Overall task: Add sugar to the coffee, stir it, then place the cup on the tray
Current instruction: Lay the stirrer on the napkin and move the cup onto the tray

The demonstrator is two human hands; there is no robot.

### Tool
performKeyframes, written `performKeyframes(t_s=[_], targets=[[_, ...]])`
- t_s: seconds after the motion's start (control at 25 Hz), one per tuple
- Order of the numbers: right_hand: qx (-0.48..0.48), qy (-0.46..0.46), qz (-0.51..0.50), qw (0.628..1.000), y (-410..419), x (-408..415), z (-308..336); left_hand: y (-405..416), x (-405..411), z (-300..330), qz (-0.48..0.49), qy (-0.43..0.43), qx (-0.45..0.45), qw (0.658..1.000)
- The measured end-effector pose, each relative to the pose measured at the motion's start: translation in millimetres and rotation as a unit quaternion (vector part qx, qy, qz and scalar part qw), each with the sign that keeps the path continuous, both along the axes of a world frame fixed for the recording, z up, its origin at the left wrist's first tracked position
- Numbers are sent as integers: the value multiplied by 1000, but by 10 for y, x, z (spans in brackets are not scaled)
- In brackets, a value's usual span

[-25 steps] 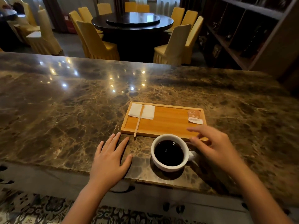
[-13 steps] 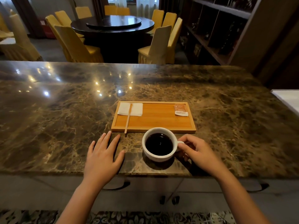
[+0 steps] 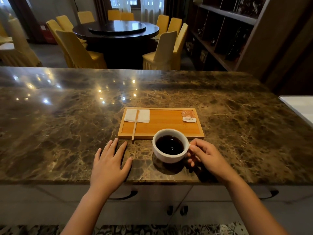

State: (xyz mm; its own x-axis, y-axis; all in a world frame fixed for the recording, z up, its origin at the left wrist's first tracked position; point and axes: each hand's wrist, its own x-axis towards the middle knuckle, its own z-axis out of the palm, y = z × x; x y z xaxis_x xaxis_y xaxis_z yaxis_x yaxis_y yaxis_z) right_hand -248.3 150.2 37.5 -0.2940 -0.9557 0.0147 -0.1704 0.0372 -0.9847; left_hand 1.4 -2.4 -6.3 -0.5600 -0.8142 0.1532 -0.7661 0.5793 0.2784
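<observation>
The marble bench [image 3: 67,133] is carrying a wooden tray [image 3: 160,128], where a napkin [image 3: 144,115], stir stick [image 3: 135,126] and sugar packet [image 3: 188,116] are lying. The full cup [image 3: 170,145] is sitting just before the tray. The left hand [image 3: 110,165] is resting open and flat; the right hand [image 3: 208,157] is pinching the cup's handle. Tilting or jerking it risks slopping coffee over the rim.

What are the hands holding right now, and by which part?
The right hand grips the white ceramic cup of black coffee by its handle. The left hand holds nothing, lying flat on the brown marble counter.
</observation>
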Motion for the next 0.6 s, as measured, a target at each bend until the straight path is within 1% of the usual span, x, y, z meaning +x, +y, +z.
performKeyframes(t_s=[0.08, 0.24, 0.32, 0.48, 0.6], targets=[[-10, -6, -13, 1000, -73, -65, 100, -5, 1, -6, 1, 3, 2, 1000], [-13, 32, -33, 999, -309, -236, 303, -3, -1, -11, 1, 3, 1, 1000], [-5, 36, -50, 998, -446, -294, 352, 0, 1, -6, 2, 4, 2, 1000], [-2, 30, -67, 997, -697, -370, 324, 2, -6, 1, 3, 6, 0, 1000], [20, 26, -76, 997, -825, -404, 261, 10, -6, -1, 4, 8, 0, 1000]])
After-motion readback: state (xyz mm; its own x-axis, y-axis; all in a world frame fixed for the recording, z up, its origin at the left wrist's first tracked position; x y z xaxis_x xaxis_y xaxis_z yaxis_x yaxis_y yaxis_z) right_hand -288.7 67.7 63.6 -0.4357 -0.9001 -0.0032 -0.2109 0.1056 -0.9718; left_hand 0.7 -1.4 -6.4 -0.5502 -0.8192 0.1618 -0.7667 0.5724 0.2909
